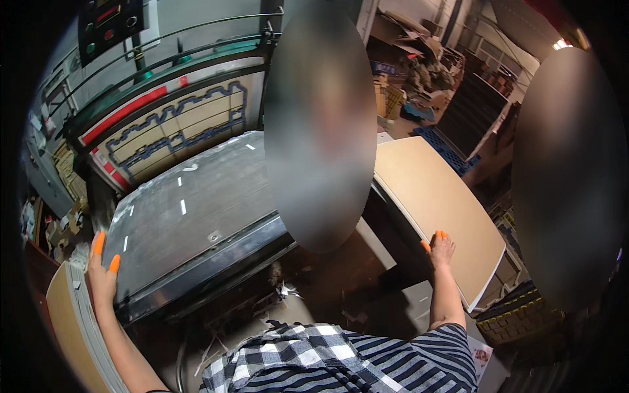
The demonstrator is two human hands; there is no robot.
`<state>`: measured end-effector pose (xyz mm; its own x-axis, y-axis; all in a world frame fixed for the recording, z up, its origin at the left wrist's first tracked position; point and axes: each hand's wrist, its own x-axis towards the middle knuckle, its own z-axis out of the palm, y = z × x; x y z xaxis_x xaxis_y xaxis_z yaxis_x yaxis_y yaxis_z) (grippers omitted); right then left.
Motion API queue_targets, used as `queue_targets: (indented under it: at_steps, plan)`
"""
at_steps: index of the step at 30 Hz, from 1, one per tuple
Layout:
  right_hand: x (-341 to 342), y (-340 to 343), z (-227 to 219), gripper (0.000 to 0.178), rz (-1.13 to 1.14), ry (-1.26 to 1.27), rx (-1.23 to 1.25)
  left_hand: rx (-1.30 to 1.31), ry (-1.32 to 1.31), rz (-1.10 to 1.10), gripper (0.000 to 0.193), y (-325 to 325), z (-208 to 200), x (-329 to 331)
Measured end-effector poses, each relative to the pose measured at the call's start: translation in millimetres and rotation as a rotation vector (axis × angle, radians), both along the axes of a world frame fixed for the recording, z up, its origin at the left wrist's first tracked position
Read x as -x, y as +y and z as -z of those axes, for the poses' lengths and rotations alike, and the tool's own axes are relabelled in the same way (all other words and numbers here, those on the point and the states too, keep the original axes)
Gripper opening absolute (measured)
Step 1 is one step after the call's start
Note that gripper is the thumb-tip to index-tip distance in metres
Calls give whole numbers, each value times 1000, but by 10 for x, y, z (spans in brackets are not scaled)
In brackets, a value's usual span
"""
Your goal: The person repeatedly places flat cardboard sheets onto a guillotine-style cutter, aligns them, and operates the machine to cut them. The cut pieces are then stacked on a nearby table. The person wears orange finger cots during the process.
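My left hand [101, 278] rests at the near left corner of the dark grey machine bed [196, 209], which stretches away from my fingers toward the upright die board [183, 128] with its blue outline pattern. The hand is open and fairly flat, fingers pointing away from me, orange fingertip covers showing on two of them; it grips nothing, only touching the bed's edge. Just beneath my wrist and forearm lies a stack of pale cardboard sheets [72, 327].

My right hand [440, 249] is stretched out far to the other side, arm nearly straight, fingers spread and laid on the near edge of a large tan cardboard sheet [432, 196] that slants away from it. That hand is open too, pressing rather than clasping.

Beyond my left hand, high up, a dark control panel [108, 23] carries round red and green buttons. A red and white stripe [124, 111] runs along the frame above the die board. Past the tan sheet sits a blue plastic pallet [445, 147].
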<state>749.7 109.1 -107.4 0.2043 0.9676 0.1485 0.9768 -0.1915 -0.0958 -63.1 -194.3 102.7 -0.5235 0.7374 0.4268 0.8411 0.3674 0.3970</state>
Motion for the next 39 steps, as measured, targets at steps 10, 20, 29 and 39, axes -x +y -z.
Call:
queue_targets:
  at_steps: [10,20,29,39]
  plan:
    - [68,-10,-127,59,-140,-204,-58,21,-128,394,54,1239,55,-1096]
    - [487,652,-2277,25,-235,-467,-466,-83,-151,404,48,1096,-60,-1087]
    - [2670,278,-2309,39,-806,-144,-379,-676,484,259,35,904,-425,-1172]
    - [5211,400,-1334,34,-1460,156,93,481,33,67,61,882,374,-213]
